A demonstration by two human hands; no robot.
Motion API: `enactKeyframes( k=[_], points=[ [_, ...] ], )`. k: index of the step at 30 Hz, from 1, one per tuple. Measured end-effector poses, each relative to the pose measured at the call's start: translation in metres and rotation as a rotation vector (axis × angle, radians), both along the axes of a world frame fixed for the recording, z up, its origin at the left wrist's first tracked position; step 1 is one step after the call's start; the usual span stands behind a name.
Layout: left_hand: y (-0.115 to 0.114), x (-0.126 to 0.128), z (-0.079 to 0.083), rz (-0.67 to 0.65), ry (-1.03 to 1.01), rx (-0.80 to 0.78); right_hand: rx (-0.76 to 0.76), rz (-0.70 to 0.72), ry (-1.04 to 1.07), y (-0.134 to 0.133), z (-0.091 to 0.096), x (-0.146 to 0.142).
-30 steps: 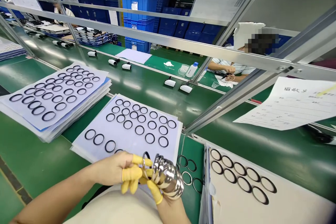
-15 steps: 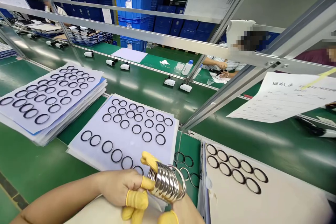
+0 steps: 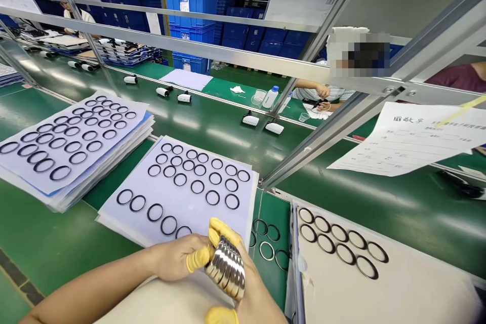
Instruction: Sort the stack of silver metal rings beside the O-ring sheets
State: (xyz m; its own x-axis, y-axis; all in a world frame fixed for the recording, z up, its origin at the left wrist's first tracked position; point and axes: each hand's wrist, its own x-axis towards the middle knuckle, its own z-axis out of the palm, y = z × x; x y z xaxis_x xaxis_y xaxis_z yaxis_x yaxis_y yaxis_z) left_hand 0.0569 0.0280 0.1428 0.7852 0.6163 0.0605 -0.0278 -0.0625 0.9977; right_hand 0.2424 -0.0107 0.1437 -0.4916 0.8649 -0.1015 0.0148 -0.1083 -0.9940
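Note:
A tight row of several shiny metal rings (image 3: 228, 268) is held low in the middle of the view. My right hand (image 3: 254, 291) is closed on it, with a yellow-covered finger over the top and another yellow fingertip below. My left hand (image 3: 172, 257) meets the left end of the row, its yellow-covered thumb pressed there; its other fingers are mostly hidden. Just beyond the hands, black-edged rings (image 3: 197, 187) lie in rows on a white sheet (image 3: 142, 225). To the right of my hands, loose rings (image 3: 266, 250) lie on the green tabletop.
A sheet stack (image 3: 140, 144) bearing rings stands at left. On the right, a cream board (image 3: 341, 298) carries more rings. White camera-like housings (image 3: 274, 127) sit on the green conveyor (image 3: 212, 134) behind a metal frame post (image 3: 299, 154). A co-worker's hands (image 3: 323, 98) are across the line.
The rings, loosely fanned before, now sit in a compact, tilted row slightly farther left. My left fingers have moved out of sight behind it. The white housings have shifted right.

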Motion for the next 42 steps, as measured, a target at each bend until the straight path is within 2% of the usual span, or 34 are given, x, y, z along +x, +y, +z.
enactKeyframes(
  k=[4, 7, 9, 12, 15, 18, 21, 24, 27, 31, 34, 37, 39, 42],
  points=[
    [0.0, -0.002, -0.011, -0.013, 0.0, -0.224, 0.106, -0.016, -0.026, 0.001, 0.003, -0.002],
    [-0.001, -0.006, -0.011, 0.014, 0.006, -0.274, 0.164, 0.025, -0.072, 0.003, 0.001, -0.001],
    [-0.001, -0.008, -0.003, 0.076, 0.032, -0.18, 0.199, 0.07, -0.114, 0.004, -0.004, 0.0],
    [0.0, -0.013, 0.011, 0.163, 0.141, 0.051, 0.227, 0.139, -0.129, 0.002, -0.016, 0.002],
    [0.002, -0.017, 0.018, 0.181, 0.236, 0.203, 0.256, 0.087, -0.096, -0.002, -0.029, 0.005],
    [0.002, -0.019, 0.016, 0.182, 0.333, 0.353, 0.223, 0.066, -0.177, -0.004, -0.034, 0.01],
    [0.002, -0.018, 0.009, 0.207, 0.404, 0.547, 0.137, 0.137, -0.195, -0.002, -0.032, 0.013],
    [0.007, -0.013, 0.003, 0.215, 0.448, 0.664, 0.07, 0.161, -0.064, 0.003, -0.03, 0.005],
    [0.012, -0.008, -0.003, 0.204, 0.452, 0.695, -0.055, 0.153, 0.129, 0.005, -0.031, -0.01],
    [0.017, -0.005, -0.005, 0.17, 0.535, 0.567, -0.237, 0.129, 0.317, 0.003, -0.042, -0.023],
    [0.019, -0.009, -0.001, 0.09, 0.624, 0.424, -0.227, 0.096, 0.309, 0.001, -0.048, -0.024],
    [0.025, -0.019, 0.002, -0.032, 0.595, 0.273, -0.171, 0.075, 0.219, 0.002, -0.044, -0.021],
    [0.031, -0.027, -0.001, -0.166, 0.545, 0.115, -0.051, 0.082, 0.119, 0.006, -0.038, -0.019],
    [0.04, -0.033, -0.01, -0.387, 0.443, -0.141, 0.308, 0.116, -0.129, 0.014, -0.032, -0.016]
  ],
)
